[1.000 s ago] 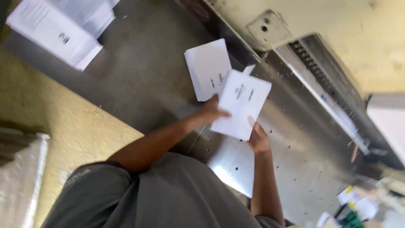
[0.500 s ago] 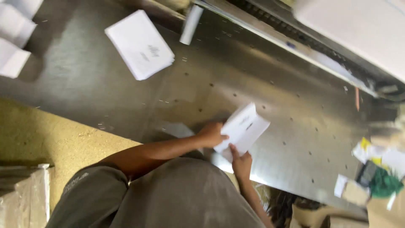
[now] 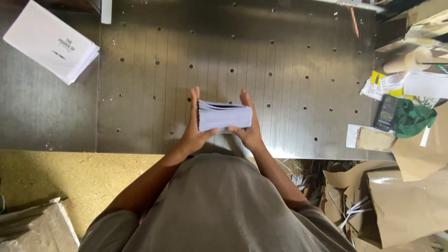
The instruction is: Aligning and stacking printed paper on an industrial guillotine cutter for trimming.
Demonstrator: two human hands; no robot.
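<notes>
Both my hands hold one stack of white paper sheets (image 3: 224,116) upright on its edge above the grey metal table (image 3: 280,60). My left hand (image 3: 193,130) clasps the stack's left side, fingers pointing away from me. My right hand (image 3: 249,128) presses flat against its right side. A second stack of white printed sheets (image 3: 50,41) lies at the far left of the table, apart from my hands.
The metal table has rows of small holes. A chipboard surface (image 3: 56,175) runs along the near left. At the right lie a black calculator (image 3: 385,113), a green cloth (image 3: 413,119), paper slips (image 3: 387,84) and brown paper scraps (image 3: 401,200).
The view has swung so the table lies square before me. The paper stack, held slanted before, now stands on edge between both hands. The second stack has shifted towards the far left.
</notes>
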